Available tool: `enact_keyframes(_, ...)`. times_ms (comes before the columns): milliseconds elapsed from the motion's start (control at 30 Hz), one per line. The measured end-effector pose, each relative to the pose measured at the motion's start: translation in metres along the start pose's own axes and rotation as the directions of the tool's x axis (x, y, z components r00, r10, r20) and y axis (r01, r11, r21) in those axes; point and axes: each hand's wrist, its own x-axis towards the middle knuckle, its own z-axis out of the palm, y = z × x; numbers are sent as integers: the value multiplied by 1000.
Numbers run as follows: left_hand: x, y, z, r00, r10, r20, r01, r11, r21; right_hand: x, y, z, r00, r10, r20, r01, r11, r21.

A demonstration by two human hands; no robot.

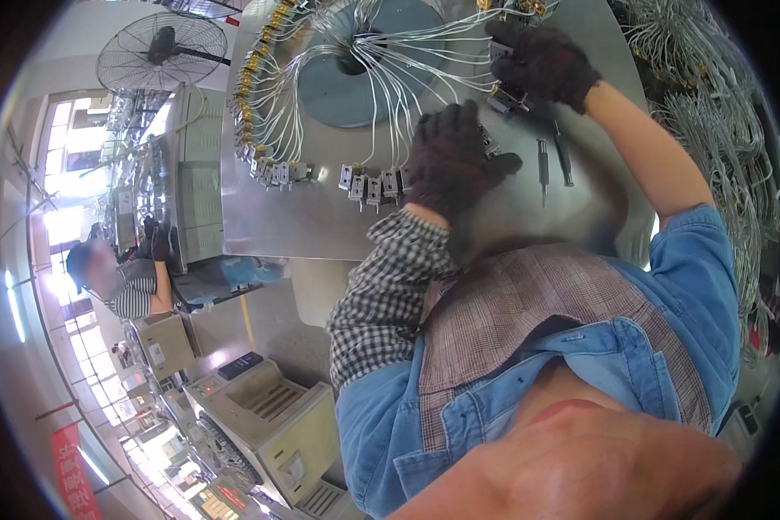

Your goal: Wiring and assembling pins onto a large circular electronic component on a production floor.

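My left hand, in a dark glove, lies over the near side of a ring of cables with its fingers stretched out and thumb spread. Beneath and beside it are small silver connector blocks, partly hidden by the palm. Dark-gloved as well, my right hand is farther out to the right, fingers curled about a small metal connector block, mostly covered. Just below those fingers sits another metal block. White cables fan out from the hole of a grey round disc to the blocks.
Two slim screwdrivers lie on the metal table, right of my left hand. Gold-coloured connectors line the left arc. Bundled cables hang at the right. A fan, a machine and another person are to the left.
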Motion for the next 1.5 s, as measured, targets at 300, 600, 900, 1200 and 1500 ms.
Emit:
enact_keyframes(300, -11, -13, 12, 990, 51, 128, -52, 999, -1, 8, 16, 0, 997, -74, 13, 67, 956, 287)
enact_keyframes(600, -33, -28, 5, 998, -35, 49, 21, 967, 253, -14, -16, -6, 953, -54, 298, 8, 988, 152)
enact_keyframes(900, -31, -24, -1, 954, -197, 226, 157, 971, 182, -7, -20, 13, 881, -183, 436, 329, 899, -288)
enact_keyframes(1200, -35, -30, 16, 979, -180, 97, 160, 970, 181, -33, -42, 44, 792, -611, 15, 609, 790, 69)
enact_keyframes(1500, -37, -63, 16, 988, -150, 46, 154, 983, -96, -15, -71, 64, 661, -700, 270, 679, 711, 183)
